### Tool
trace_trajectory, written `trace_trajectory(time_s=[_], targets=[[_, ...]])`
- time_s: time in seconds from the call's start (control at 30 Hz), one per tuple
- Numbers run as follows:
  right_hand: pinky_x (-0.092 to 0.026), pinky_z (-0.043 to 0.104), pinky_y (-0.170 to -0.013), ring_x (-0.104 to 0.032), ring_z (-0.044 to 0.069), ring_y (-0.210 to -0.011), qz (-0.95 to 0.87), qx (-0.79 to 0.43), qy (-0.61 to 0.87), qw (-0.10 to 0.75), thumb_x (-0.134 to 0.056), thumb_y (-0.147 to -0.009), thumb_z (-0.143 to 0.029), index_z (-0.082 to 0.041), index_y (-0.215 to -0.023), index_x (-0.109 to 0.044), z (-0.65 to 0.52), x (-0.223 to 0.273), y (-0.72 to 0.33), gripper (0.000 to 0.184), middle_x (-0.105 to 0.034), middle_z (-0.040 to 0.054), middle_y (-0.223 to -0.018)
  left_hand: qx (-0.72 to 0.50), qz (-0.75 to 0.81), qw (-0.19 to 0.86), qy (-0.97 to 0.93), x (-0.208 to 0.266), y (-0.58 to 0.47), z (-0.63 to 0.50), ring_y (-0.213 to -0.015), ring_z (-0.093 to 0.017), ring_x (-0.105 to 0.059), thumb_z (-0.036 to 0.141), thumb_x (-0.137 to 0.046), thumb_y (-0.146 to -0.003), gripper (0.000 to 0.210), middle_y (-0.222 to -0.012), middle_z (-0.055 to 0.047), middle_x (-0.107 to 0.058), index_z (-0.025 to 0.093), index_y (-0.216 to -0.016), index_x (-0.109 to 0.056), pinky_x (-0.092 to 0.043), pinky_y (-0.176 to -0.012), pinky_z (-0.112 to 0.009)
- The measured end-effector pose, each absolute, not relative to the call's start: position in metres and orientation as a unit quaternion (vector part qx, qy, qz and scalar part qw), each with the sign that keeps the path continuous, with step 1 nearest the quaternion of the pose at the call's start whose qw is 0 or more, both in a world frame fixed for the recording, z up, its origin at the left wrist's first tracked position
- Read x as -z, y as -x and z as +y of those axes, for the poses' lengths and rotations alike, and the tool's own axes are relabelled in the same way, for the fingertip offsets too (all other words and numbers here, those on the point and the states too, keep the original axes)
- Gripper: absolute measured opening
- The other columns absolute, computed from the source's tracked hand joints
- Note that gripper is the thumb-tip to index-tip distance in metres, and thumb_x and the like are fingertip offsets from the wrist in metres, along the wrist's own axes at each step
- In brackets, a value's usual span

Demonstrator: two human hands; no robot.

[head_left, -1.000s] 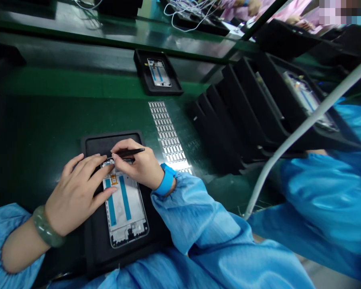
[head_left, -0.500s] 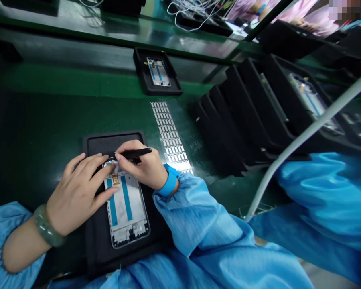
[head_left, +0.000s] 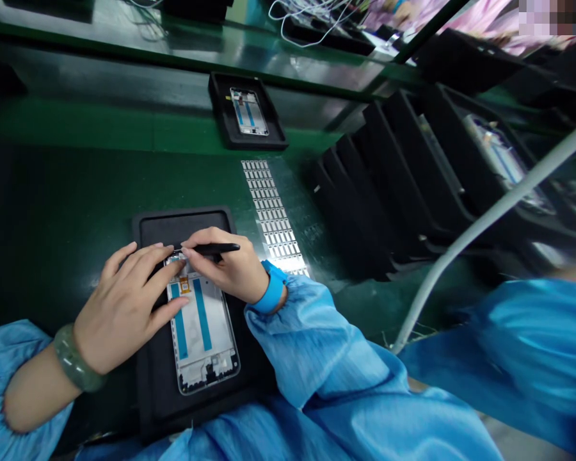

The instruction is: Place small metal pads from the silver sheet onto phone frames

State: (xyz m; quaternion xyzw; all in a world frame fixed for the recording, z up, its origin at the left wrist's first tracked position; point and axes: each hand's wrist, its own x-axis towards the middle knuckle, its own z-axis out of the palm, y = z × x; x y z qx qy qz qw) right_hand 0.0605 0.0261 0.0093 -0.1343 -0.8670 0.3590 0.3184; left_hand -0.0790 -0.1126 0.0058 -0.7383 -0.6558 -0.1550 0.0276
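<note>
A phone frame [head_left: 216, 320] with two blue strips and an orange flex cable [head_left: 185, 284] lies in a black foam tray [head_left: 182, 221]. My left hand [head_left: 129, 298] rests over its upper left part, fingers spread and fingertips on the frame's top end. In my right hand [head_left: 228, 266] is a slim black pen-like tool [head_left: 216, 248], pinched between thumb and fingers. The tool's tip meets the top of the frame near my left fingertips; those fingers hide the exact contact spot.
A sheet of small white stickers [head_left: 271, 211] lies beyond my right hand. Behind it sits another black tray [head_left: 278, 142] holding a phone frame. Stacked black trays [head_left: 365, 198] stand at right, behind a grey hose [head_left: 461, 256]. A co-worker's blue sleeve [head_left: 537, 346] is at lower right.
My right hand and the tool have shifted very slightly, the tool tilting a little flatter. My left hand stays in place. The co-worker's sleeve at right has moved right and downward.
</note>
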Motion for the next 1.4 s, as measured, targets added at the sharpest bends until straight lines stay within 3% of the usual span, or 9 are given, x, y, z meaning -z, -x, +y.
trace_trajectory(time_s=[0.8,1.13,1.3,1.4], targets=[[-0.052,0.024,-0.072,-0.065,0.012,-0.08,-0.89,-0.317,0.075,0.32,-0.052,-0.089,-0.022,-0.018,-0.094,-0.056,0.0287,-0.007,-0.0605,0.007,-0.069,0.0034,-0.089,0.142,-0.655,0.046,0.741,-0.0046,0.0795,-0.1114,-0.116,-0.029,-0.051,0.045,-0.048,-0.087,0.045,-0.124,-0.014,-0.055,0.016,-0.12,-0.053,-0.032,-0.104,-0.051],[-0.055,0.027,-0.076,-0.064,0.016,-0.091,-0.943,-0.155,-0.056,0.29,-0.048,-0.09,-0.013,-0.013,-0.104,-0.058,0.0274,-0.0088,-0.0686,0.018,-0.067,0.0094,-0.104,0.162,-0.656,0.037,0.736,-0.006,0.0773,-0.1117,-0.115,-0.028,-0.052,0.042,-0.045,-0.088,0.041,-0.12,-0.014,-0.056,0.014,-0.117,-0.053,-0.033,-0.103,-0.05],[-0.056,0.023,-0.076,-0.066,0.013,-0.085,-0.863,-0.324,0.094,0.377,-0.058,-0.085,-0.018,-0.017,-0.092,-0.058,0.0282,-0.0079,-0.0632,0.008,-0.068,0.0048,-0.09,0.16,-0.654,0.039,0.739,-0.0052,0.0779,-0.1117,-0.114,-0.028,-0.052,0.045,-0.049,-0.086,0.044,-0.122,-0.013,-0.056,0.016,-0.12,-0.053,-0.033,-0.103,-0.051],[-0.056,0.02,-0.067,-0.066,0.011,-0.076,-0.816,-0.414,0.174,0.363,-0.059,-0.083,-0.022,-0.017,-0.093,-0.055,0.0307,-0.0061,-0.0588,0.012,-0.065,0.0028,-0.086,0.16,-0.655,0.033,0.738,-0.0046,0.0786,-0.1114,-0.116,-0.027,-0.051,0.044,-0.049,-0.087,0.044,-0.124,-0.012,-0.055,0.017,-0.122,-0.052,-0.033,-0.103,-0.051]])
